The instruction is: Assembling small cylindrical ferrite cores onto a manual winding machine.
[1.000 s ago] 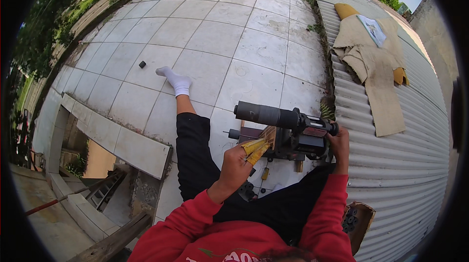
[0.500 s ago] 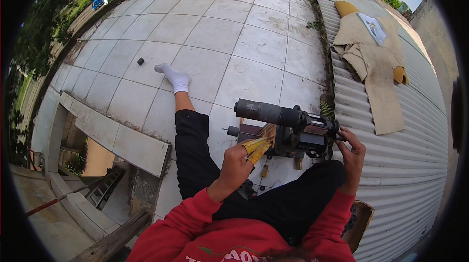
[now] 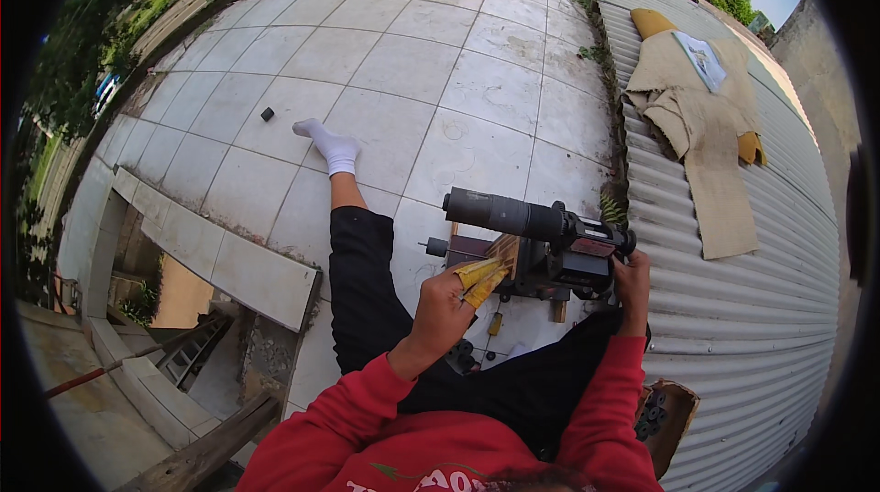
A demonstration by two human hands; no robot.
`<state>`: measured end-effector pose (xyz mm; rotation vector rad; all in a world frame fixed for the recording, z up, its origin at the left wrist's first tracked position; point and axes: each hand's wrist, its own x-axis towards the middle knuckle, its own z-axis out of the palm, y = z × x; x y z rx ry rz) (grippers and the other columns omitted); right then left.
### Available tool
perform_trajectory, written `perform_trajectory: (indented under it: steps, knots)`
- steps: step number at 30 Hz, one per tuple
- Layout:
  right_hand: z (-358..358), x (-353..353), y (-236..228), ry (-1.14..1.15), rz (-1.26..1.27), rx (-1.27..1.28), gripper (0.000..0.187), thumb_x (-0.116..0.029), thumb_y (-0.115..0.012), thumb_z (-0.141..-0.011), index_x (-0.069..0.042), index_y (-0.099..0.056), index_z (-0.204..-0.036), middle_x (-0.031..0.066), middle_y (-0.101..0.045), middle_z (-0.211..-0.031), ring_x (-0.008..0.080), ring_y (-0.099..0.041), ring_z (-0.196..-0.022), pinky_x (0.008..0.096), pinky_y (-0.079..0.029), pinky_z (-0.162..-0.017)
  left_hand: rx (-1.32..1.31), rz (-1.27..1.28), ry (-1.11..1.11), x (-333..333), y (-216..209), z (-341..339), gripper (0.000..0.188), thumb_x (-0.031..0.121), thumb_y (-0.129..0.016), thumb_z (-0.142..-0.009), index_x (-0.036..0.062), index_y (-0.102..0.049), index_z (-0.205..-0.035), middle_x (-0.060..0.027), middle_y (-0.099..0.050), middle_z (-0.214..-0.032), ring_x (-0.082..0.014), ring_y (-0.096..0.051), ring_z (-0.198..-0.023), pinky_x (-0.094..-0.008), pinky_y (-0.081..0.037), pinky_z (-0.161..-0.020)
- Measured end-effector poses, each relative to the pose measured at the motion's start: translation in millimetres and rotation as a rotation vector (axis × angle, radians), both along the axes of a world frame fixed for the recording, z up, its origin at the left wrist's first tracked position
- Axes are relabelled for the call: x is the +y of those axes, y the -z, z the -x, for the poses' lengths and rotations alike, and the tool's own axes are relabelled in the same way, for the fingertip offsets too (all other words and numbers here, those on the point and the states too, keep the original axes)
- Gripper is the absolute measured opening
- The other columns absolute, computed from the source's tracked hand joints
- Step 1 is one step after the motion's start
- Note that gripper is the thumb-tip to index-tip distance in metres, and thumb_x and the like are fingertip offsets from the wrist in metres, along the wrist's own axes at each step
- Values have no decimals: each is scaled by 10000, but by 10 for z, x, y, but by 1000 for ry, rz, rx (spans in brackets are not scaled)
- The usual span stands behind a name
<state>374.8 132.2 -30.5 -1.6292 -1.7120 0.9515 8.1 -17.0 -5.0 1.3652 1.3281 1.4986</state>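
While the black machine stands on white tiles ahead of the person, right hand is curled at its right end, grip unclear; yellow-taped left hand at brown plate, can't tell if pinching.

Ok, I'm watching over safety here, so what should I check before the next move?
1. Yellow tape on the left hand's fingers: ok, in place.
2. Right hand at the black machine's right end: ok.
3. Left foot clear of the machine: ok.
4. Loose black block off the tiles: not ok, lying beyond that foot.
5. Machine standing steady: cannot tell.
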Motion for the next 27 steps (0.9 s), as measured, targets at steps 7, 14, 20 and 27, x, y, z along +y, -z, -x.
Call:
perform_trajectory:
  steps: [7,14,20,27]
  knots:
    - [76,-687,-399,-6,-96,44,386,82,-784,-859,46,-770,-1243,149,-776,-1336,246,-694,-1300,353,-483,-1136,0,35,-11,5,-8,49,230,24,-747,-997,-67,-776,-1206,-217,-801,-1107,-291,-796,-920,-360,-592,-786]
    - [57,-364,-769,-56,-311,135,422,143,-730,-874,1,-792,-1266,154,-760,-1352,225,-696,-1266,352,-502,-1119,-3,20,-11,21,17,56,236,28,-751,-999,-65,-776,-1214,-214,-802,-1113,-289,-796,-924,-356,-592,-787]
    - [187,226,-611,-91,-350,0,370,90,-721,-918,3,-786,-1272,123,-791,-1258,200,-707,-1207,341,-507,-1099,-24,26,-21,15,-22,81,240,11,-748,-992,-66,-775,-1217,-210,-804,-1117,-279,-800,-949,-349,-592,-803]
    - [-32,-89,-33,24,30,4,312,34,-787,-903,4,-797,-1213,81,-802,-1180,142,-695,-1147,280,-507,-1021,-5,30,-25,13,17,107,247,-10,-740,-981,-66,-775,-1219,-212,-803,-1137,-290,-804,-982,-352,-599,-830]
